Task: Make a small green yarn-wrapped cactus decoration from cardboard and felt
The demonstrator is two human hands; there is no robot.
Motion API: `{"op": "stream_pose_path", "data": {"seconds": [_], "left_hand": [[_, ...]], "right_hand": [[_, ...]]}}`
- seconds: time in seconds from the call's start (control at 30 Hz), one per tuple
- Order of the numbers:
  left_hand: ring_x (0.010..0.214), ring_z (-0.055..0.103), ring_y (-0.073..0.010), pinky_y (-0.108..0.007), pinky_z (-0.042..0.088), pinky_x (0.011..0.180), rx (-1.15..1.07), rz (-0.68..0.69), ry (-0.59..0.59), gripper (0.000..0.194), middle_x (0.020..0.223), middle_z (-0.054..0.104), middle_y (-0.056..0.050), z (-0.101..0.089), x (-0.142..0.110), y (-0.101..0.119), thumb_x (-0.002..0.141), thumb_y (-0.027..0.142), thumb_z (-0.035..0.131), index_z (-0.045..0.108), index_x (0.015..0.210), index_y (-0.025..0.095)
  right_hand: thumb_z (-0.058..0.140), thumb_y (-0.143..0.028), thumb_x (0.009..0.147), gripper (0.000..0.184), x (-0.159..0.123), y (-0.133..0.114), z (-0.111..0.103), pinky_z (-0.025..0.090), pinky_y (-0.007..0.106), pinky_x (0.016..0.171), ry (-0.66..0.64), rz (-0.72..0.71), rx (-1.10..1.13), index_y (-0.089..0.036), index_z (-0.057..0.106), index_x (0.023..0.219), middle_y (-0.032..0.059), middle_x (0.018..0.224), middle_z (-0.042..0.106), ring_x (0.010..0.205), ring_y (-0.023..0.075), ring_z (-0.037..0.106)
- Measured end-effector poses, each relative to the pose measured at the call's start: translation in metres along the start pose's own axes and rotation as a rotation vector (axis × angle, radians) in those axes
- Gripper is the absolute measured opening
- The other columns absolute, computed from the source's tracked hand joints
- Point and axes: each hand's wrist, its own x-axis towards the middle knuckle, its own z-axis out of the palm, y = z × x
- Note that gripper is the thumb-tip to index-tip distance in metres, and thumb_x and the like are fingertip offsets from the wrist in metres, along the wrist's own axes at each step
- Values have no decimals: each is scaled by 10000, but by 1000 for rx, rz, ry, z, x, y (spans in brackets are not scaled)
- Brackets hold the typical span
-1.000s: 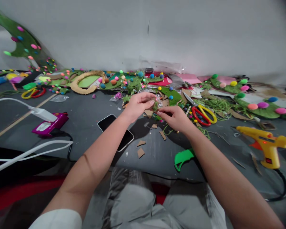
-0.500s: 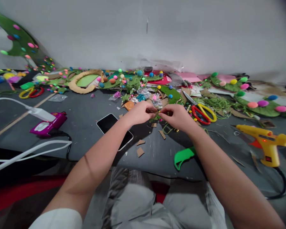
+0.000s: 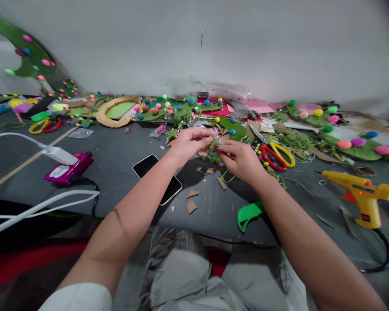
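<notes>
Over the cluttered middle of the table, my left hand (image 3: 190,146) pinches a small green piece (image 3: 213,145), perhaps felt, between thumb and fingers. My right hand (image 3: 239,158) is closed, its fingertips at the right edge of the same piece. Fingers cover much of it, so its full shape is hidden. Below the hands lie cardboard scraps (image 3: 221,183) and tiny coloured pom-poms. Scissors with red and yellow handles (image 3: 277,154) lie just right of my right hand. A green-handled tool (image 3: 249,214) is partly hidden under my right forearm.
A phone (image 3: 157,179) lies beneath my left forearm. The yellow glue gun (image 3: 365,194), its light on, stands at the right with a black cord. A purple device (image 3: 68,168) with cables sits left. Behind are a tan ring (image 3: 112,123), green yarn (image 3: 291,144) and pom-pom-dotted green shapes (image 3: 363,147).
My left hand has risen slightly and turned, bringing more of the green piece into sight. My right hand's fingers have curled in more. The view has shifted slightly.
</notes>
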Motion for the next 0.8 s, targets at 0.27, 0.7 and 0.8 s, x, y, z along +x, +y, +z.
{"op": "stream_pose_path", "data": {"seconds": [0.27, 0.7, 0.8], "left_hand": [[710, 668, -147, -311, 556, 686, 329, -8, -283, 206, 811, 730, -71, -6, -4, -3, 762, 223, 802, 724, 930, 132], [852, 701, -183, -355, 568, 812, 466, 158, -36, 221, 935, 759, -81, 0, 1, -10, 734, 92, 745, 751, 945, 155], [854, 696, -169, -364, 579, 847, 281, 124, 81, 259, 949, 756, -74, 2, 3, -8, 709, 73, 777, 743, 956, 144]], "right_hand": [[612, -241, 871, 188, 1, 13, -5, 405, 288, 668, -107, 83, 90, -202, 796, 871, 58, 808, 726, 737, 184, 618], [588, -228, 870, 174, -1, -4, 4, 416, 294, 671, -6, 134, 56, -169, 751, 855, 65, 813, 703, 734, 183, 602], [545, -221, 912, 234, -3, -6, 5, 427, 304, 712, 24, 71, -56, -184, 765, 982, 85, 924, 711, 822, 209, 629]]}}
